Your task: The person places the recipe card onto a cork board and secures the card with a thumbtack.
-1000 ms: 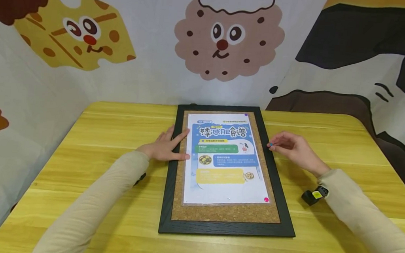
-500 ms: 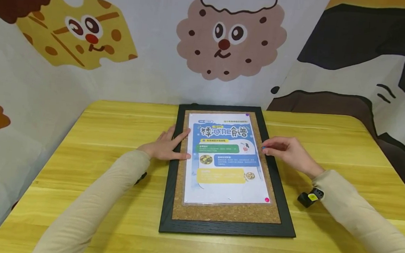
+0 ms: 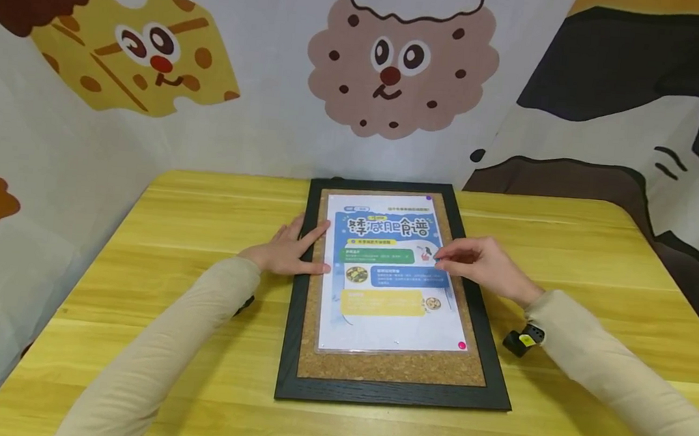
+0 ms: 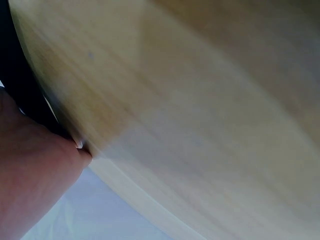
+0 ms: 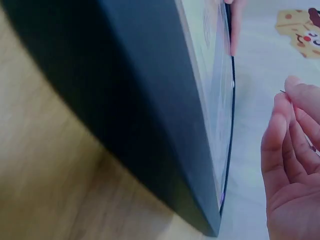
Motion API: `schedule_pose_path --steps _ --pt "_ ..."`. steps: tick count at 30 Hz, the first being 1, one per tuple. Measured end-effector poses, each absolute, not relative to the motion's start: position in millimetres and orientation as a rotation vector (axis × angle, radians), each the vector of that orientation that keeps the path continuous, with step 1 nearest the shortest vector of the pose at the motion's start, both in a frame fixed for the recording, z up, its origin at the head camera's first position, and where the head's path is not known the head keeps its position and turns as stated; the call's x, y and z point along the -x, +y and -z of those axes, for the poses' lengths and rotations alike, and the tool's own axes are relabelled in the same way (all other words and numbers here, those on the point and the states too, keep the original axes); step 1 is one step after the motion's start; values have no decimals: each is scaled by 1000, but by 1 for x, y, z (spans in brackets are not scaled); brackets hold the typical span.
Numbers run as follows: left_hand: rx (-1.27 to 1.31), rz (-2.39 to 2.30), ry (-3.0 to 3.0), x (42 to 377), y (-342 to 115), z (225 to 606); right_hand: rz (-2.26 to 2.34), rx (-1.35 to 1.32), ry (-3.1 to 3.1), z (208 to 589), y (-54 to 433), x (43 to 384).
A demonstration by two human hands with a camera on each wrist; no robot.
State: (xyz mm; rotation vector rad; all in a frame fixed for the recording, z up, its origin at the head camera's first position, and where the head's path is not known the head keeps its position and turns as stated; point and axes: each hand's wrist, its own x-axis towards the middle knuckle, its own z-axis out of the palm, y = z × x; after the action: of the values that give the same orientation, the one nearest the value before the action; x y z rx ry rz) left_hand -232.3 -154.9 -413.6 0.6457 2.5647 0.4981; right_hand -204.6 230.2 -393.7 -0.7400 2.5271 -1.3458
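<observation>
A colourful printed sheet (image 3: 365, 332) lies on a cork board (image 3: 389, 370) with a black frame (image 3: 394, 395). A purple thumbtack (image 3: 428, 198) sits at its top right corner, a pink thumbtack (image 3: 461, 345) at the bottom right. My left hand (image 3: 282, 250) rests spread over the frame's left side, fingertips on the sheet's left edge. With thumb and fingertips my right hand (image 3: 484, 263) pinches a thumbtack, its thin point (image 5: 283, 91) sticking out in the right wrist view. That hand is over the sheet's right edge; its fingers mostly hide the tack's head.
The board lies flat on a yellow wood-grain table (image 3: 192, 342), its far end near the back edge. Behind hangs a white cloth (image 3: 260, 101) with cartoon food prints. A black wrist device (image 3: 525, 340) hangs below my right wrist.
My right hand has moved left with the blue thumbtack, from over the frame's right side to over the sheet's right edge. My left hand has stayed in place.
</observation>
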Motion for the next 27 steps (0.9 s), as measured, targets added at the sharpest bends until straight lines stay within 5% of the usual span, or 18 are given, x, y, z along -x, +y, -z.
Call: schedule_pose_path --steps 27 --pt "-617 -478 2567 232 -155 412 1296 898 2333 394 180 197"
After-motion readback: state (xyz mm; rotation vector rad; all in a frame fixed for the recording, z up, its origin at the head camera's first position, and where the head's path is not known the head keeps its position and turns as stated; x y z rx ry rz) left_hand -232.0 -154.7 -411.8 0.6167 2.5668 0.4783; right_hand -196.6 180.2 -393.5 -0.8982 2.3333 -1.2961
